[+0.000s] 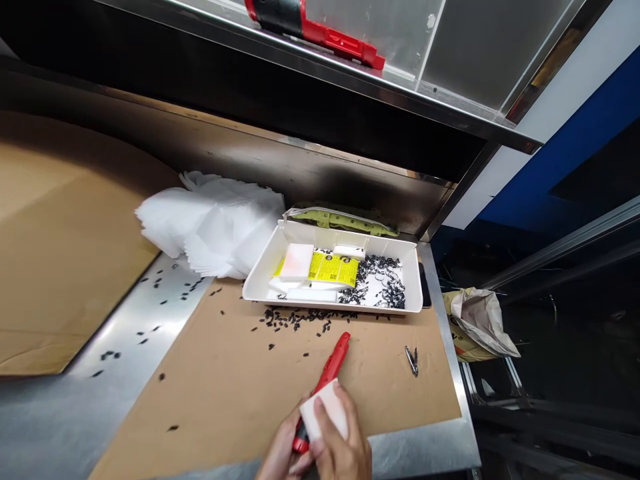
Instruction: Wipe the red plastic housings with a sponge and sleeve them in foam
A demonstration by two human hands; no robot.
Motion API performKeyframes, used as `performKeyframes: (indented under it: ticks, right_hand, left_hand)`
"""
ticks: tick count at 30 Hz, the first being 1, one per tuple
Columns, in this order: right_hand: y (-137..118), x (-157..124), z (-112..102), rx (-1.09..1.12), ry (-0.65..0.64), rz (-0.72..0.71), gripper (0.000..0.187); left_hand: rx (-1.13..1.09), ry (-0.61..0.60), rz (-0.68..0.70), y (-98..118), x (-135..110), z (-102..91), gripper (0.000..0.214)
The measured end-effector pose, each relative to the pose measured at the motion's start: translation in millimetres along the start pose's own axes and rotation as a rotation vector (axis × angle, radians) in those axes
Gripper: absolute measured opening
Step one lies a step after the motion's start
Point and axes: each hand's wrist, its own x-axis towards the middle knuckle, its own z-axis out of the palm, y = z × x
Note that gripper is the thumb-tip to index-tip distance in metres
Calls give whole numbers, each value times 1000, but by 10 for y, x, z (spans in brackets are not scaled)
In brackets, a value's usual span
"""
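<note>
Fingers (pixel 354 427) of the right hand (pixel 345 450) clasp a small white block (pixel 324 407) above the cardboard-covered surface (pixel 225 387), the left hand (pixel 283 457) gripping a red cutter (pixel 334 360) beneath it; judging by the white pieces (pixel 299 261) in the tray (pixel 260 280) and the black offcuts (pixel 300 320) strewn about, several seem finished.

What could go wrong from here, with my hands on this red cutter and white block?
The left hand grips the red cutter close against the right hand holding the white block; a slip might nick a finger, though no blade is visible. The loose black scraps before the white tray could scatter if the cutter sweeps them.
</note>
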Motion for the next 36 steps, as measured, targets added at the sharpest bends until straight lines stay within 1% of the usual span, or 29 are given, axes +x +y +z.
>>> performKeyframes:
  ticks: [1,3,5,7,9,11,14,17,21,24,26,30,32,34,36]
  right_hand:
    - [11,38,-8,8,-5,8,47]
    - [39,213,-54,11,9,99,43]
    - [50,348,-92,23,23,155,42]
    - [32,303,-93,42,35,171,43]
    - [15,150,-80,66,55,158,44]
    - [38,73,-99,70,35,178,42]
    - [151,215,-207,32,-28,195,40]
    - [259,360,-313,18,-76,134,41]
    - [284,357,-326,-29,-102,98,45]
    - [255,356,-297,-116,-123,93,46]
    - [239,347,-286,-132,-122,89,46]
    - [233,390,-267,-163,-118,113,50]
    - [220,436,-264,-194,-152,124,49]
    - [180,423,-278,-190,-154,134,46]
    - [114,328,-312,-158,-127,146,46]
  left_hand:
    - [11,-2,7,-5,6,-1,50]
    - [43,-9,17,-15,16,-4,52]
    - [69,-3,25,-21,18,-8,53]
    - [130,42,41,-23,14,-16,56]
    - [233,87,70,-11,5,-21,58]
    - [351,112,112,33,-9,-18,60]
    - [519,96,172,180,-49,-8,66]
    - [706,46,203,383,-96,-27,74]
    - [891,-25,182,581,-119,-94,72]
    - [935,-27,167,628,-120,-117,74]
    - [917,-25,169,622,-123,-119,69]
    - [843,0,220,596,-120,-124,56]
    - [851,-12,206,602,-110,-126,53]
    - [896,-26,190,618,-96,-122,49]
    - [934,-42,263,627,-81,-117,43]
